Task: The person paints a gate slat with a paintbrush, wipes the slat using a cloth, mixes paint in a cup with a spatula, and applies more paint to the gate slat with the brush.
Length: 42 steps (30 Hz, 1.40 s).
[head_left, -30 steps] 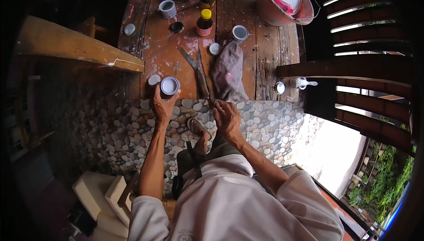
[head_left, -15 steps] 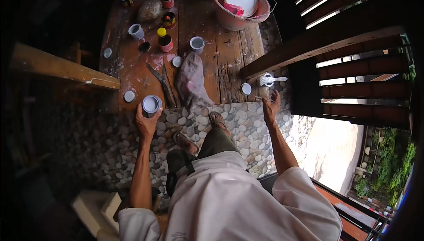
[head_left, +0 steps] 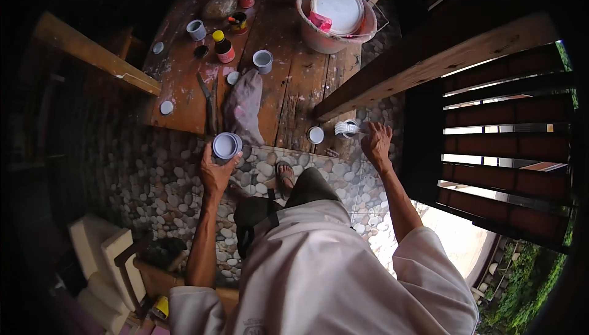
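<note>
My left hand [head_left: 216, 174] is wrapped round a small open paint can [head_left: 227, 145], with pale grey paint inside, held just past the table's front edge. At the table's right corner, my right hand [head_left: 377, 143] has its fingers closed on the handle end of a white paintbrush [head_left: 347, 128]. The brush lies across the mouth of another small can, which it mostly hides. Beside that can is a round white lid [head_left: 315, 135]. A stained rag [head_left: 243, 107] hangs toward the front edge between my hands.
The paint-spattered wooden table [head_left: 288, 99] holds more open cans [head_left: 262, 61], yellow-capped bottles [head_left: 224, 48], loose lids [head_left: 166, 108], a stone [head_left: 219, 7] and dark flat tools [head_left: 210, 103]. A bucket [head_left: 319, 42] with a white lid stands at the back right. A wooden post [head_left: 423, 59] slants beside my right hand.
My right hand has moved up to the brush and closed on its handle. My left hand, still holding the can, sits slightly further right in view. The whole view has shifted.
</note>
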Tool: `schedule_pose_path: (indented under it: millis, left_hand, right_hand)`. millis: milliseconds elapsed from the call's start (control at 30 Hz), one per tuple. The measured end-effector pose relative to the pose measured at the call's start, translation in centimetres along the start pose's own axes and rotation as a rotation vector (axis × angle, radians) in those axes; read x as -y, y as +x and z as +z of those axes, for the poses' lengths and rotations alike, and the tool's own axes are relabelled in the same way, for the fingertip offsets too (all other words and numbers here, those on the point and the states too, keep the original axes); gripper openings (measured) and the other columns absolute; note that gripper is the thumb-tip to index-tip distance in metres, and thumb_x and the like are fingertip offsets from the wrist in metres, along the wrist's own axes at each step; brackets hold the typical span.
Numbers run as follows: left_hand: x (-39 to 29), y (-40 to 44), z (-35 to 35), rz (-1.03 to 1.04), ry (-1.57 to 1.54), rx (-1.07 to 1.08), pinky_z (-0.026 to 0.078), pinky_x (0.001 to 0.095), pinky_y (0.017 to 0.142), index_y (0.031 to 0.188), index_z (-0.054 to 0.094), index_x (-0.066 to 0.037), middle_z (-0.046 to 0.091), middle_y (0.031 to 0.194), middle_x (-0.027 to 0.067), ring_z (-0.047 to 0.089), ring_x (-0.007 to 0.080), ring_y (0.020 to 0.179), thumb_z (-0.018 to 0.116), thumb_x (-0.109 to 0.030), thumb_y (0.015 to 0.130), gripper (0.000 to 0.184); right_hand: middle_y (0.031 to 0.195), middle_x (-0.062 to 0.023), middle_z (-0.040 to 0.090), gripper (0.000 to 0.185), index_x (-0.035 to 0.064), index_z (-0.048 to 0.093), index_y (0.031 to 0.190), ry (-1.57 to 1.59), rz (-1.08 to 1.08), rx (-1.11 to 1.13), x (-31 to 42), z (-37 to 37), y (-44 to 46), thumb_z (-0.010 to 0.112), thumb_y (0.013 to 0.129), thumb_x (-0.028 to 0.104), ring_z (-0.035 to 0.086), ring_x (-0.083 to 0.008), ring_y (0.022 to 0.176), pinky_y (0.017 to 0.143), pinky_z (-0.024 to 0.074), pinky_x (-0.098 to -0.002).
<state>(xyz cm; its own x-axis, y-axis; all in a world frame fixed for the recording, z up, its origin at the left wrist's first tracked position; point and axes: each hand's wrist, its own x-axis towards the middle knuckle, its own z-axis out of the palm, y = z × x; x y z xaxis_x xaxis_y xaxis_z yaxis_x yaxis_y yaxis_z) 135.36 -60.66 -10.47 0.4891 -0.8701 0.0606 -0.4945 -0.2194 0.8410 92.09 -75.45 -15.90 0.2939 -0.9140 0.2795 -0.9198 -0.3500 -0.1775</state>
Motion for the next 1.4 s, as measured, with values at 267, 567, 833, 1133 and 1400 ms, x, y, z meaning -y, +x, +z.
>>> schedule_pose_path:
  millis: [267,567,833,1133,1400]
  left_hand:
    - [-2.8,-5.2,3.8,0.001,0.059,-0.068,0.051,0.0370,0.078,0.107,0.059,0.000,0.068,0.094,0.0126,0.065,0.0247,0.087,0.088,-0.025,0.066,0.056]
    - [-4.5,-9.8,7.1,-0.010,0.049,-0.099,0.050,0.0393,0.083,0.113,0.058,0.002,0.066,0.102,0.0172,0.065,0.0291,0.093,0.089,-0.026,0.066,0.063]
    - [-7.8,-14.5,11.7,-0.025,0.070,-0.142,0.052,0.0379,0.082,0.114,0.061,-0.004,0.068,0.104,0.0142,0.066,0.0312,0.095,0.088,-0.028,0.066,0.060]
    - [-10.9,-18.0,17.6,-0.056,0.041,-0.181,0.051,0.0384,0.082,0.113,0.062,-0.004,0.068,0.104,0.0140,0.065,0.0314,0.096,0.088,-0.030,0.064,0.061]
    - [-13.5,-17.7,21.8,-0.093,0.110,-0.191,0.051,0.0382,0.083,0.115,0.061,-0.005,0.068,0.107,0.0137,0.066,0.0318,0.098,0.088,-0.029,0.063,0.063]
  right_hand:
    - [0.089,-0.0168,0.066,0.020,0.0013,0.065,0.089,0.389,-0.038,0.144,-0.6,-2.3,1.6,0.056,0.072,0.003,0.062,-0.0377,0.087,0.082,0.0481,-0.0435]
    - [0.083,-0.0187,0.062,0.014,0.0028,0.058,0.096,0.557,0.101,0.113,-0.6,-4.6,-2.0,0.062,0.083,0.006,0.061,-0.0402,0.075,0.067,0.0477,-0.0427]
    - [0.075,-0.0092,0.056,0.017,0.0020,0.050,0.093,0.732,0.225,0.182,-6.2,-4.7,-8.2,0.063,0.086,0.010,0.055,-0.0169,0.067,0.063,0.0450,-0.0321]
    - [0.078,-0.0123,0.061,0.024,0.0029,0.055,0.099,0.734,0.264,0.331,-11.4,-7.0,-8.5,0.064,0.084,0.020,0.058,-0.0237,0.071,0.067,0.0467,-0.0374]
    - [0.085,-0.0191,0.064,0.031,0.0020,0.055,0.104,0.772,0.128,0.350,-14.7,-6.2,-3.0,0.064,0.084,0.024,0.061,-0.0339,0.077,0.071,0.0468,-0.0429]
